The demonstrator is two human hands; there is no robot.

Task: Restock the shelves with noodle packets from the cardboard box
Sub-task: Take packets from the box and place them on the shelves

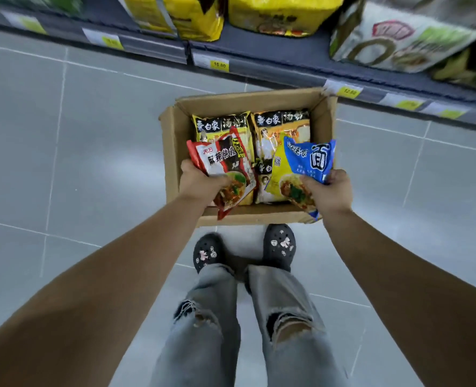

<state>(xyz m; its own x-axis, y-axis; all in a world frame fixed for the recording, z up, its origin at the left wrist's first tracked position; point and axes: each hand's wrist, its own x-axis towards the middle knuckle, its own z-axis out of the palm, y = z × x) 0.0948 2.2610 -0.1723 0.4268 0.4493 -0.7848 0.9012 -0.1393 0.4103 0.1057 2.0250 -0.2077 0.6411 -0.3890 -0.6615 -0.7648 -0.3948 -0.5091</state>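
Over cardboard box (171, 152): left hand (200, 182) pinching glossy red packet (225, 160); right hand (331, 191) pinching crinkly blue packet (312, 160).

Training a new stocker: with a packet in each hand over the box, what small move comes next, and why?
Probably raise both toward the shelf: the left hand holds the red packet, the right hand the blue packet, both over the cardboard box.

One box (245, 101), two held packets (225, 160)
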